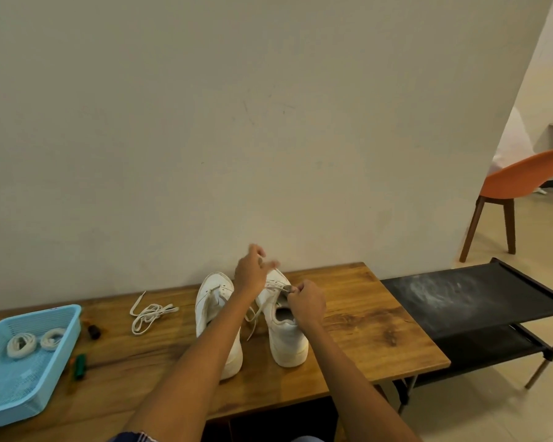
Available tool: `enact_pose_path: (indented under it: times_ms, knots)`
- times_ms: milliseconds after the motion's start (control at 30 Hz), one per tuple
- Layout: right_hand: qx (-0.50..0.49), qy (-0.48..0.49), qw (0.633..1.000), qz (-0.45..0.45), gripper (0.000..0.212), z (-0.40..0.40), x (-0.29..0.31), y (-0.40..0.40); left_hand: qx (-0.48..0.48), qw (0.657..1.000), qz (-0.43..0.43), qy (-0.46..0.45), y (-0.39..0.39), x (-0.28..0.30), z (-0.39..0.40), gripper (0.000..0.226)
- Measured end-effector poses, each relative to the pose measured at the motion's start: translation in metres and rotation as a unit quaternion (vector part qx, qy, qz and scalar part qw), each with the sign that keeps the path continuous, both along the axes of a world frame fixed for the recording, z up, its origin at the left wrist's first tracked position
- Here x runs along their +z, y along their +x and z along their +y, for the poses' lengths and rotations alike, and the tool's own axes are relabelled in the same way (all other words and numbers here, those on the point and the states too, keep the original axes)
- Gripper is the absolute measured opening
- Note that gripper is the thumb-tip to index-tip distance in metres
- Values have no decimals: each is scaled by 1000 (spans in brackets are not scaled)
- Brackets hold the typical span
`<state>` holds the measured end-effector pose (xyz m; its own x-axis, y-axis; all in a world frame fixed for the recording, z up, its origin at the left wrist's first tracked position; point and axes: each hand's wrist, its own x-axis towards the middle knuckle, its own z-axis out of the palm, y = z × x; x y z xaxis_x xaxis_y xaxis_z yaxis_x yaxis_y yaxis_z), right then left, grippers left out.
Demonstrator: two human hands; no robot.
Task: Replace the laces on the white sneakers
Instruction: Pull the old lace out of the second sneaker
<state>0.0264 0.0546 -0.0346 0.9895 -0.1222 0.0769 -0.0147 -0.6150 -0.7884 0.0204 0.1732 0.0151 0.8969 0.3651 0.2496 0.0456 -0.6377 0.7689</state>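
Note:
Two white sneakers stand side by side on the wooden table (364, 320), toes toward the wall. The left sneaker (213, 301) is partly hidden by my left forearm. My left hand (251, 269) is raised over the toe of the right sneaker (286, 336) and pinches a white lace end. My right hand (307, 303) grips the lace at the right sneaker's eyelets, beside the tongue. Loose lace (253, 320) hangs between the two shoes. A removed white lace (150, 312) lies in a heap to the left of the shoes.
A blue plastic basket (0, 397) at the table's left end holds two coiled white laces (21, 344). A green-handled tool (80, 365) and a small dark object (94, 331) lie beside it. A black fabric rack (479, 301) stands right of the table, an orange chair (524, 177) behind.

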Motion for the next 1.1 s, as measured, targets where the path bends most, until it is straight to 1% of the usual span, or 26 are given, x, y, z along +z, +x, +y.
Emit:
enact_pose_path:
  times_ms: [67, 100, 133, 267, 400, 467, 500, 533, 600, 633, 667, 700, 733, 767, 800, 833, 867, 933, 967, 1033, 1100]
  knots:
    - [0, -1, 1000, 3, 11, 0, 0, 0, -76, 985, 113, 105, -4, -12, 1, 33]
    - [-2, -2, 1000, 5, 12, 0, 0, 0, -93, 976, 145, 131, -6, -17, 1, 31]
    - [-4, -4, 1000, 6, 12, 0, 1, 0, -96, 973, 158, 139, -7, -21, 1, 28]
    - [-1, -4, 1000, 2, 12, 0, 1, -1, -80, 975, 148, 145, -9, -23, 0, 26]
    - [-2, 2, 1000, 3, 12, 1, 0, 0, -96, 974, 164, 122, -6, -29, 4, 21]
    - [-4, -2, 1000, 4, 11, 0, 1, -1, -127, 977, 156, 73, -2, -33, 8, 14]
    - [-3, -4, 1000, 4, 11, 0, 0, -1, -132, 982, 132, 30, -3, -32, 8, 11]
    - [-2, -4, 1000, 4, 10, 0, 0, -1, -117, 988, 97, -32, -4, -29, 8, 9]
    - [-3, -3, 1000, 2, 11, 0, 0, -1, -27, 986, 13, -162, -7, -19, 8, 5]
    - [-4, -2, 1000, 2, 11, 1, 0, 0, 20, 982, -15, -185, -7, -15, 11, 6]
    - [-5, -4, 1000, 3, 12, 1, 1, -1, 49, 985, -12, -164, -5, -13, 14, 9]
    - [-5, -6, 1000, 3, 12, 1, 1, -1, 57, 991, 21, -122, -4, -13, 18, 14]
    - [-5, -9, 1000, 3, 12, 0, 2, -1, 49, 993, 72, -77, -3, -13, 20, 22]
    - [-6, -9, 1000, 2, 11, 1, 2, -1, 35, 989, 131, -52, -4, -15, 20, 34]
    - [-7, -7, 1000, 0, 11, 1, 2, -2, 21, 982, 182, -45, -6, -15, 19, 46]
    - [-9, -4, 1000, -1, 11, 0, 3, -2, 14, 976, 213, -47, -6, -16, 17, 55]
    - [-7, -2, 1000, -1, 11, 1, 4, -3, 15, 974, 222, -51, -5, -17, 16, 60]
    - [-4, 1, 1000, 0, 9, 1, 3, -3, 22, 974, 221, -51, -3, -18, 13, 60]
    - [-4, 4, 1000, 0, 9, 1, 2, -3, 25, 976, 217, -28, -1, -19, 10, 56]
    - [-5, 11, 1000, 2, 7, 1, 1, -3, 16, 982, 186, 39, 1, -19, 6, 42]
    - [-4, 13, 1000, 5, 7, 1, 1, -2, -9, 990, 133, 52, 1, -20, 0, 24]
